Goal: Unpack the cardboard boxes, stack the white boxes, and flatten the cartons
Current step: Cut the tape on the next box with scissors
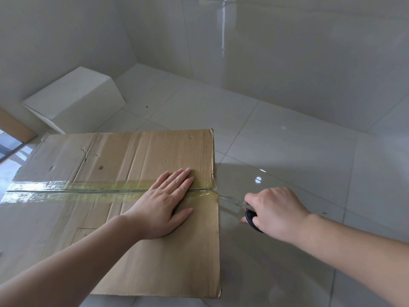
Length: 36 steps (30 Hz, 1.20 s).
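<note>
Big brown taped-up cardboard carton point(132, 196) filling the lower left of the frame, left edge and near left corner cut off by the frame and by the left forearm. Flaps closed, so no telling what's inside. Yellowish clear tape strip point(66, 191) running left to right along the centre seam, glare on its left end. Faint printed rectangle near the forearm, too dim to read.

Left hand point(163, 202) flat on the carton top, fingers straight and together, thumb spread, palm right over the seam near the right edge, gripping nothing.

Right hand point(274, 211) just off the carton's right edge, curled round the black handles of a pair of metal-bladed scissors point(241, 207). Handles mostly buried in the fist, blade tip reaching the tape end at the seam's right edge. Can't tell whether the blades are parted.

White rectangular cardboard box point(75, 98) upper left, closed, tilted, leaning on the wall, well apart from the hands. Contents not visible.

Sliver of something brown point(15, 125) at the far left edge, cut off, hard to identify.

Glossy pale tiled floor point(287, 140) wide open to the right and beyond the carton, up to the tiled wall.
</note>
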### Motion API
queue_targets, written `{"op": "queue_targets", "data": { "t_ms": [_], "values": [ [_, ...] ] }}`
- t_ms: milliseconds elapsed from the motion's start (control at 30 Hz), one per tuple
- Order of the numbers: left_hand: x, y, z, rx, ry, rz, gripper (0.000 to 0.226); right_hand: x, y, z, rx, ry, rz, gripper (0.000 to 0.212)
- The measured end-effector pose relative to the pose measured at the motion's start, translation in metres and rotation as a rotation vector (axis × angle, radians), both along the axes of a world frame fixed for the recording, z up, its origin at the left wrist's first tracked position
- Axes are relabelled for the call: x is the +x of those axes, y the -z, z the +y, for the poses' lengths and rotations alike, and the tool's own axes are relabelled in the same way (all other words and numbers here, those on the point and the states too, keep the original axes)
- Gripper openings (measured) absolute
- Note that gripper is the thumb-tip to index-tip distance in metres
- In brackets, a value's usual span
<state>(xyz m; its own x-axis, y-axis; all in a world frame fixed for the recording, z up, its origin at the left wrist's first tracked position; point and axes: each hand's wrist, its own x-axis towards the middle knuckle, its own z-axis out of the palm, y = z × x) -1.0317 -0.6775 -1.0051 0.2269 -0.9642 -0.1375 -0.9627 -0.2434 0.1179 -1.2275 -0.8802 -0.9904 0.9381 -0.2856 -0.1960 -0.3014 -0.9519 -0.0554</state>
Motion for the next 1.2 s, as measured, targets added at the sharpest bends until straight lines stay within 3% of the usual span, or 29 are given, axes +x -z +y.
{"op": "queue_targets", "data": {
  "t_ms": [100,367,500,600,667,833,1200],
  "values": [
    [-0.002,-0.001,-0.003,-0.029,0.017,0.018,0.072,0.001,-0.003,-0.003,-0.051,0.035,-0.048,0.042],
    [-0.003,0.0,-0.004,-0.04,-0.003,0.041,0.071,0.004,-0.001,0.001,-0.029,0.041,-0.055,0.035],
    [-0.003,-0.001,-0.005,-0.045,-0.004,0.031,0.071,0.005,0.001,0.005,0.01,0.032,-0.013,0.046],
    [-0.002,-0.001,-0.006,-0.046,-0.003,0.027,0.071,0.006,0.003,0.001,0.014,0.005,-0.012,0.034],
    [-0.002,-0.002,-0.005,-0.04,-0.001,0.03,0.071,0.006,0.003,-0.003,-0.004,-0.013,-0.017,0.03],
    [-0.002,-0.003,-0.005,-0.034,0.002,0.028,0.072,0.011,0.003,-0.009,-0.11,-0.015,-0.061,0.045],
    [0.0,-0.006,-0.001,-0.016,-0.004,0.037,0.073,0.021,0.002,-0.005,-0.142,-0.003,-0.109,0.04]
  ]
}}
